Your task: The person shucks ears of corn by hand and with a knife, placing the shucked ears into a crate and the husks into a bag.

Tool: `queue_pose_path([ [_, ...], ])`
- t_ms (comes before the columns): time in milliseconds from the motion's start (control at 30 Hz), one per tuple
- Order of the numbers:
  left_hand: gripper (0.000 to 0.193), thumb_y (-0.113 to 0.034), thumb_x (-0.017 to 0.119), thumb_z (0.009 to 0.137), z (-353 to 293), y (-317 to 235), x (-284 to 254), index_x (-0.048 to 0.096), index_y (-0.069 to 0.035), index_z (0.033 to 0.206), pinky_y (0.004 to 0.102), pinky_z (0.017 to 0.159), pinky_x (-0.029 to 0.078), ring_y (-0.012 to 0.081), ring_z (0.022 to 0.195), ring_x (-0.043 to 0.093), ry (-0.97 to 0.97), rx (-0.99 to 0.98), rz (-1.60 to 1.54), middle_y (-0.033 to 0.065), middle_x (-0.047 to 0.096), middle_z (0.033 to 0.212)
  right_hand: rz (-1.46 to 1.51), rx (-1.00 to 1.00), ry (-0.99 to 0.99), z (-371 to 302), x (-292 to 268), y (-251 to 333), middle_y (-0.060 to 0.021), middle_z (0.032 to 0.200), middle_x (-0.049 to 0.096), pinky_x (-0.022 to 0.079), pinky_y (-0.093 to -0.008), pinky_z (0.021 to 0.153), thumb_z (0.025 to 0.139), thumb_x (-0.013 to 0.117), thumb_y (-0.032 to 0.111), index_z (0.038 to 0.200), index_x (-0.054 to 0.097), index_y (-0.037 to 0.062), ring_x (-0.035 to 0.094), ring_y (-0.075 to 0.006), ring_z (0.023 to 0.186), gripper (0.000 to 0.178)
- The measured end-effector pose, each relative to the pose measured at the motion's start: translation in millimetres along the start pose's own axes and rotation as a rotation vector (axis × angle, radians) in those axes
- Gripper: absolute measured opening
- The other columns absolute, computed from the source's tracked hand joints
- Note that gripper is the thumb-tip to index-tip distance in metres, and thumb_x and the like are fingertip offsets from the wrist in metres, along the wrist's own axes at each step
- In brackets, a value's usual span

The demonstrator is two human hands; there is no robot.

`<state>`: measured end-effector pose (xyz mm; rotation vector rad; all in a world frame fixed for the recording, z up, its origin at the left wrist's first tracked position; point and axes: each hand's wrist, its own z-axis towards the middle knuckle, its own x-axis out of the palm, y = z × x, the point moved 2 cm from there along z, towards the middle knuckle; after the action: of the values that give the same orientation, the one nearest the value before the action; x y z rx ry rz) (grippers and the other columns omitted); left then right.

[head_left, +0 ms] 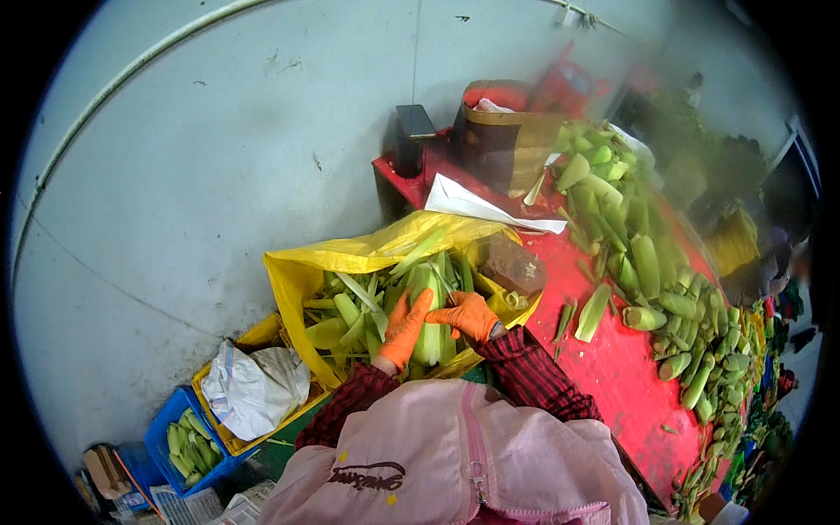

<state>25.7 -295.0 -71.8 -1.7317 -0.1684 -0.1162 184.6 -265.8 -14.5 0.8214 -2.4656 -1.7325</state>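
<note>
Both my hands wear orange gloves and meet over the mouth of a yellow plastic bag [328,255]. Between them an ear of corn [429,341] in its pale green husk points away from me. Its left side is gripped by my left hand [405,331], thumb near the top. From the right, my right hand [472,317] has its fingers bent against the husk; whether it pinches a single leaf is too small to tell. Around the ear, loose corn husks [354,313] fill the bag.
A red table [604,394] on the right bears a long heap of unhusked corn [647,262]. Behind stand a brown paper bag [499,144] and a dark box [413,136]. At left are a blue crate [157,433] holding corn and a white sack [254,389] on a yellow crate. A wall [175,227] bounds the left.
</note>
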Motion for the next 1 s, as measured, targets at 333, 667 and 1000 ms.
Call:
queue_pose_path([
  [333,0.071,-0.056,0.059,0.093,-5,7,-8,0.050,-0.001,0.137,0.0322,0.100,0.040,0.0177,0.113,0.052,0.087,-0.079,-0.141,0.0090,0.059,0.125,0.142,0.011,-0.087,23,4,-31,-0.0084,0.064,0.060,0.047,-0.0292,0.041,0.083,0.065,0.012,0.083,0.063,-0.0050,0.058,-0.0166,0.043,0.018],
  [667,0.070,-0.049,0.058,0.096,8,22,-15,0.041,-0.002,0.146,0.0299,0.104,0.038,0.0170,0.121,0.050,-0.051,0.054,-0.031,0.0085,0.053,0.137,0.110,-0.258,-0.032,35,1,-61,-0.0103,0.060,0.060,0.046,-0.0313,0.042,0.081,0.064,0.014,0.082,0.063,-0.0037,0.058,-0.0201,0.043,0.017],
  [1000,0.072,-0.044,0.066,0.092,15,42,-21,0.039,-0.007,0.148,0.0336,0.106,0.037,0.0183,0.123,0.048,0.179,-0.136,-0.575,0.0070,0.051,0.137,0.366,0.010,0.046,-1,15,-4,-0.0121,0.058,0.061,0.049,-0.0299,0.043,0.078,0.066,0.017,0.078,0.065,-0.0021,0.060,-0.0202,0.043,0.019],
])
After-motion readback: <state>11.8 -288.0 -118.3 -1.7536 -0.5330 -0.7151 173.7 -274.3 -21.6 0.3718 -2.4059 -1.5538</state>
